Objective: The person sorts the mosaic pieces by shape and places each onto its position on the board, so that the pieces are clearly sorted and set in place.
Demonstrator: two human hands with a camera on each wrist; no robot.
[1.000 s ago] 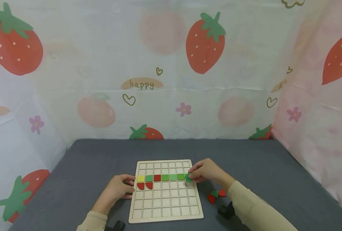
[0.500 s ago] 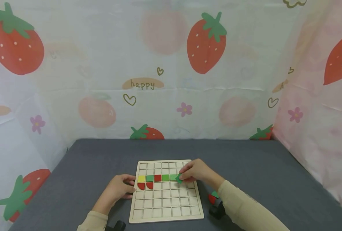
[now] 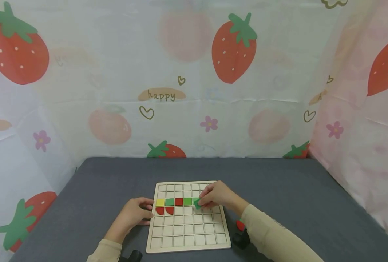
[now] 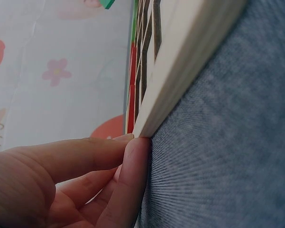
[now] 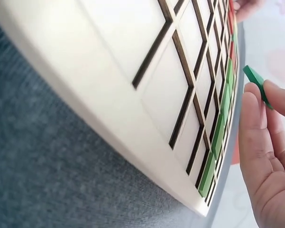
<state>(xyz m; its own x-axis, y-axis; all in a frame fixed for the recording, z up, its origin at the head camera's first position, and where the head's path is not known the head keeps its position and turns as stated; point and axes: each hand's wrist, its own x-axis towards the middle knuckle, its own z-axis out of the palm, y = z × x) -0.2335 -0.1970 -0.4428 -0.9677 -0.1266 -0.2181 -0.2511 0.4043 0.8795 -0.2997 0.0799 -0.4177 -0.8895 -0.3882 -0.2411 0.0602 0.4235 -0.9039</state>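
Observation:
A pale wooden grid board [image 3: 189, 240] lies on the dark table. At its left edge, my left hand [image 3: 136, 214] pinches the rim between thumb and fingers; the left wrist view shows the fingertips [image 4: 136, 147] right at the board's edge. My right hand [image 3: 218, 196] pinches a small green tile [image 5: 257, 83] between thumb and fingers, held above the board. Under it runs a row of square tiles: yellow [image 3: 160, 202], green [image 3: 169, 202], red [image 3: 178, 201] and several more green ones, partly hidden by the hand. Two red quarter-circle pieces [image 3: 160, 210] sit in the row below.
Right of the board, a red piece [image 3: 240, 225] lies on the table [image 3: 295, 203], half hidden by the right sleeve [image 3: 269, 229] and its black wrist camera [image 3: 241, 239]. Another black camera [image 3: 135, 256] shows by the left wrist. A strawberry-print cloth [image 3: 194, 127] stands behind.
My right hand has moved left along the tile row with the green tile, from the right end toward the middle. The sleeve now covers most loose pieces on the right. My left hand stays put.

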